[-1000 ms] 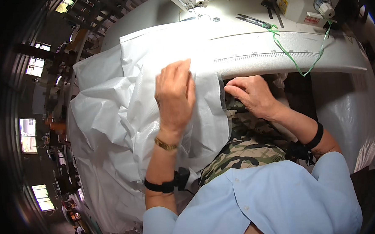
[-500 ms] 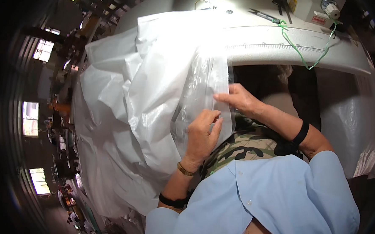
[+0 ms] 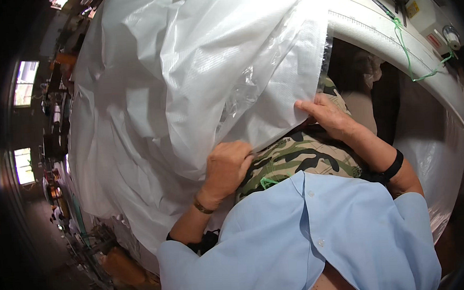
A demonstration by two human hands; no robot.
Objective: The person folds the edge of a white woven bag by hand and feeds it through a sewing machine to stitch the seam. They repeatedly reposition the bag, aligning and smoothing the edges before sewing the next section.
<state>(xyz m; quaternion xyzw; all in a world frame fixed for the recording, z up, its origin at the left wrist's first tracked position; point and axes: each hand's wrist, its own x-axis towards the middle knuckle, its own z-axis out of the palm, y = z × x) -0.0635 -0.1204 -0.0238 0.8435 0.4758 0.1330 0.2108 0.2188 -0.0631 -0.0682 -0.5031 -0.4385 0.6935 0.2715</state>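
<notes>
A large white woven plastic sheet (image 3: pixel 134 87) spreads in folds over the table and hangs down toward my lap. Clear plastic film (image 3: pixel 245 89) lies crinkled along its right part and also shows at the right edge. My left hand (image 3: pixel 227 166) is closed on the sheet's near edge, its fingertips curled out of sight. Farther right, my right hand (image 3: pixel 327 113) pinches the sheet's near right corner, thumb on top and the other fingers underneath. Between the two hands the edge runs in a fairly straight slant.
A white sewing table edge with a printed ruler (image 3: pixel 378 32) curves along the upper right. Thread snips (image 3: pixel 379 3) lie there, tied to a green cord (image 3: pixel 406 52). The machine's body with a round knob (image 3: pixel 451 36) stands at the far right. More pale plastic sheeting (image 3: pixel 425 135) hangs below.
My hands have moved apart, the left toward the lower left and the right farther right. The sheet's near edge is now drawn out between them. The view has shifted, showing less of the machine.
</notes>
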